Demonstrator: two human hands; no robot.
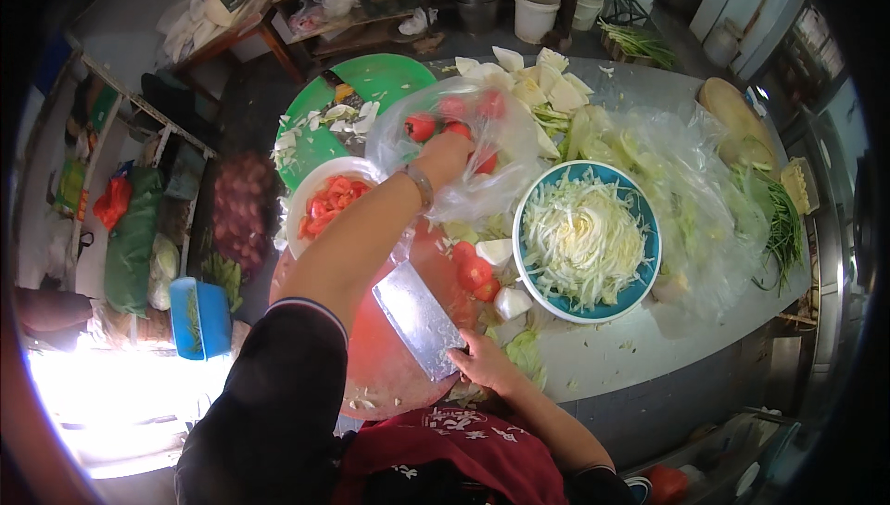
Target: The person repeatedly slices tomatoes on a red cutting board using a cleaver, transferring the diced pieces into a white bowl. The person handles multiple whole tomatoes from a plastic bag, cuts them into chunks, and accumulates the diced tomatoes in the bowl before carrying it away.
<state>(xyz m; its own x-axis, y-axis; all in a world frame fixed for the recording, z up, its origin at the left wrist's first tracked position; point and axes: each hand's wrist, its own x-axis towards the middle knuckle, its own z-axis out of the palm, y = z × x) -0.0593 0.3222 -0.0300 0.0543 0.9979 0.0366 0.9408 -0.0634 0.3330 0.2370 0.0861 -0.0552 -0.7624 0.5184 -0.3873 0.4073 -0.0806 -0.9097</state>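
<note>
My left hand [448, 157] reaches into a clear plastic bag [514, 147] of whole tomatoes [421, 127]. Its fingers are among the tomatoes, partly hidden, so their grip is unclear. With my right hand [480, 362] I hold a cleaver [421, 321] by its handle, the broad blade flat over a red round cutting board [389, 373]. A few tomatoes [475, 272] rest at the board's right edge, beside white vegetable chunks [513, 303]. Left of the bag, a white bowl [297, 206] contains cut tomato pieces [332, 202], partly covered by my left forearm.
Shredded cabbage [584, 234] fills a teal bowl [621, 301] on the right. Behind lies a green cutting board [396, 77] with a knife [343, 93] and white scraps. Cabbage pieces [549, 84], another plastic bag [716, 227] and green stalks [786, 227] cover the table's far and right parts.
</note>
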